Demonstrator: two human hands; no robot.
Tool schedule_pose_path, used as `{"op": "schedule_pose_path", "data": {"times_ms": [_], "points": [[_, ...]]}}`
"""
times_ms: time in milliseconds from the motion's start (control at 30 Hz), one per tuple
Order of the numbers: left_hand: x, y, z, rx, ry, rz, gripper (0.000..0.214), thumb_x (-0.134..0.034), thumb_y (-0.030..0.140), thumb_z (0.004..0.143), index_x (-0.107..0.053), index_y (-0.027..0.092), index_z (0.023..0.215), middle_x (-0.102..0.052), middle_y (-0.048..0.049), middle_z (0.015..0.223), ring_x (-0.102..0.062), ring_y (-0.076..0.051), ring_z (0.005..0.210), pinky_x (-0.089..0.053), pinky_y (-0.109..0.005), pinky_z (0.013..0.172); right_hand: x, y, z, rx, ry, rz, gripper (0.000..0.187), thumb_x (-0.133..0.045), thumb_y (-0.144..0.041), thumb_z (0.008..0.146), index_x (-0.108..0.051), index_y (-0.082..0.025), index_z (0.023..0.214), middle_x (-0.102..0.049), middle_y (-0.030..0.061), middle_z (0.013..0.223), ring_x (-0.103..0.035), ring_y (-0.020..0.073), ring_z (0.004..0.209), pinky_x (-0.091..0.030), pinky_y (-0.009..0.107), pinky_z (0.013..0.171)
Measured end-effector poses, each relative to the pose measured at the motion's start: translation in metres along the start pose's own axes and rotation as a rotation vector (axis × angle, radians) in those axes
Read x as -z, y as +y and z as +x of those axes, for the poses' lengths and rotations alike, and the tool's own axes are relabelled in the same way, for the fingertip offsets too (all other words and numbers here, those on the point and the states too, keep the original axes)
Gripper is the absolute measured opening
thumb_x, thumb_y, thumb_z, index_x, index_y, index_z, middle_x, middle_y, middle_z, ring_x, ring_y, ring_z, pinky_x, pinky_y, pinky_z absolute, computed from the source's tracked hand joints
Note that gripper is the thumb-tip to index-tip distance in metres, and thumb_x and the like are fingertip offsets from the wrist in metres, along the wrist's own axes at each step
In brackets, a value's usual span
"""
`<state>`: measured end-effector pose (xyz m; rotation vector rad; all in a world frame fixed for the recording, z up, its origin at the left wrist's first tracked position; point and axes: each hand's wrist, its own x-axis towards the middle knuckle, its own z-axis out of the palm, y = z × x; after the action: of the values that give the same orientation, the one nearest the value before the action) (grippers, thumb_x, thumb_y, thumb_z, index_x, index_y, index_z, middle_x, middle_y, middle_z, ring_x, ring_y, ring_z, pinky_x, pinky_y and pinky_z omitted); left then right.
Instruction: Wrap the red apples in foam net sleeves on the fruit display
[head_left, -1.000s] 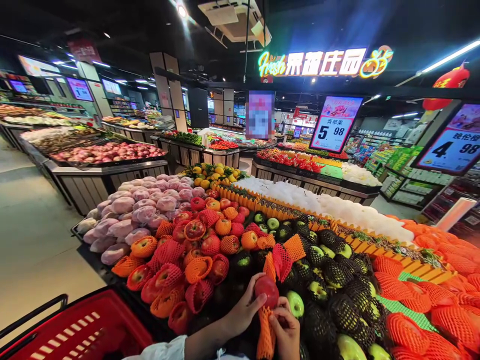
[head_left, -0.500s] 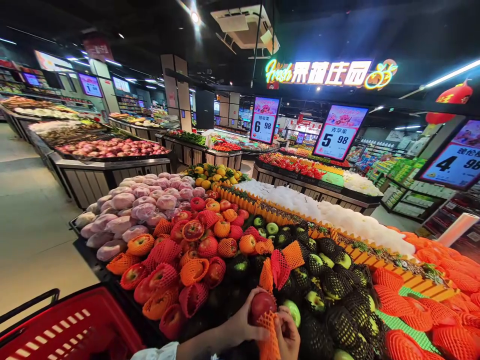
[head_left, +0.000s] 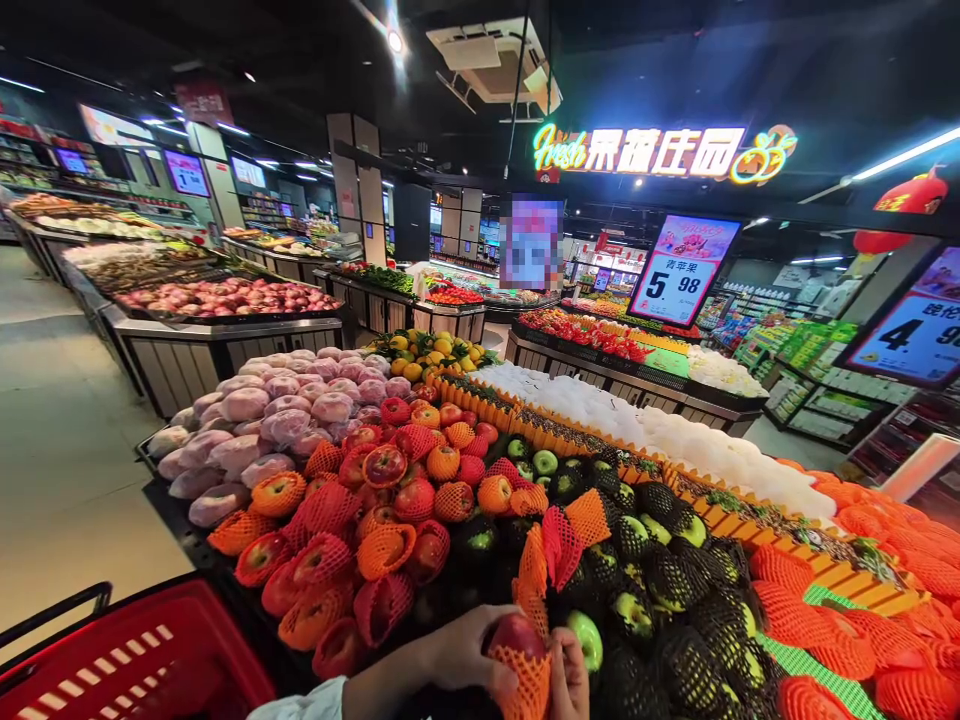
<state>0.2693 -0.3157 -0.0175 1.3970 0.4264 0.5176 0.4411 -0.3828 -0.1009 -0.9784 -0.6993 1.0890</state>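
Observation:
A red apple [head_left: 517,636] is gripped in my left hand [head_left: 466,648], with its upper part bare. An orange foam net sleeve [head_left: 526,684] wraps the apple's lower part. The fingers of my right hand [head_left: 570,672] are closed at the sleeve's right edge; their tips are partly hidden. Just beyond my hands lie loose foam nets, an orange one [head_left: 532,565] and a pink one [head_left: 562,545]. A bare green apple [head_left: 585,640] sits close to my right hand. Netted red apples [head_left: 386,555] spread out to the left, and green apples in black nets [head_left: 675,560] to the right.
A red shopping basket [head_left: 142,650] stands at the lower left. Wrapped pinkish fruits [head_left: 247,400] fill the stand's left corner. An orange slatted divider [head_left: 600,440] crosses behind the apples, and orange-netted fruits [head_left: 885,640] lie at far right. Price screens [head_left: 682,270] hang above.
The orange sleeve now covers more of the apple's lower half. Both hands have shifted slightly down and left in the picture, with my right hand still at the sleeve.

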Motion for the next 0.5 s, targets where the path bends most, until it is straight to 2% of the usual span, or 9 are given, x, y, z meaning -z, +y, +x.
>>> {"op": "schedule_pose_path", "data": {"times_ms": [133, 200, 267, 367, 500], "points": [[-0.003, -0.001, 0.002, -0.040, -0.021, 0.041, 0.069, -0.093, 0.059, 0.052, -0.067, 0.017, 0.099, -0.059, 0.0012, 0.085, -0.048, -0.015, 0.075, -0.042, -0.027, 0.073, 0.002, -0.008, 0.003, 0.034, -0.038, -0.035, 0.057, -0.075, -0.080, 0.070, -0.060, -0.026, 0.073, -0.049, -0.0040, 0.062, -0.045, 0.0150, 0.056, -0.041, 0.028, 0.057], [-0.005, -0.001, 0.003, -0.077, 0.021, -0.035, 0.069, -0.091, 0.063, 0.055, -0.066, 0.018, 0.100, -0.058, 0.0012, 0.085, -0.048, -0.014, 0.075, -0.041, -0.026, 0.073, 0.003, -0.010, 0.002, 0.046, -0.095, -0.038, 0.063, -0.075, -0.086, 0.062, -0.058, -0.025, 0.070, -0.047, -0.0044, 0.060, -0.042, 0.0147, 0.054, -0.038, 0.029, 0.054], [-0.006, -0.004, 0.004, -0.091, 0.077, -0.149, 0.067, -0.086, 0.068, 0.059, -0.067, 0.018, 0.100, -0.058, 0.0004, 0.085, -0.049, -0.014, 0.075, -0.042, -0.026, 0.072, 0.003, -0.009, 0.002, 0.046, -0.134, -0.052, 0.064, -0.080, -0.084, 0.058, -0.057, -0.025, 0.067, -0.047, -0.0049, 0.058, -0.041, 0.0136, 0.052, -0.037, 0.028, 0.054], [-0.006, -0.012, 0.003, -0.037, 0.114, -0.256, 0.066, -0.085, 0.069, 0.061, -0.069, 0.019, 0.101, -0.061, -0.0007, 0.086, -0.052, -0.015, 0.075, -0.045, -0.027, 0.072, 0.005, -0.007, 0.001, 0.041, -0.140, -0.071, 0.057, -0.080, -0.076, 0.068, -0.056, -0.024, 0.067, -0.051, -0.0043, 0.059, -0.047, 0.0144, 0.054, -0.041, 0.028, 0.057], [-0.006, -0.011, 0.004, 0.080, -0.049, -0.164, 0.058, -0.086, 0.065, 0.058, -0.070, 0.019, 0.090, -0.059, 0.0018, 0.078, -0.048, -0.013, 0.069, -0.042, -0.026, 0.067, 0.008, -0.004, 0.000, -0.034, -0.076, 0.001, 0.051, -0.074, -0.075, 0.077, -0.057, -0.027, 0.074, -0.061, -0.0021, 0.066, -0.058, 0.0184, 0.058, -0.049, 0.033, 0.060]]}}
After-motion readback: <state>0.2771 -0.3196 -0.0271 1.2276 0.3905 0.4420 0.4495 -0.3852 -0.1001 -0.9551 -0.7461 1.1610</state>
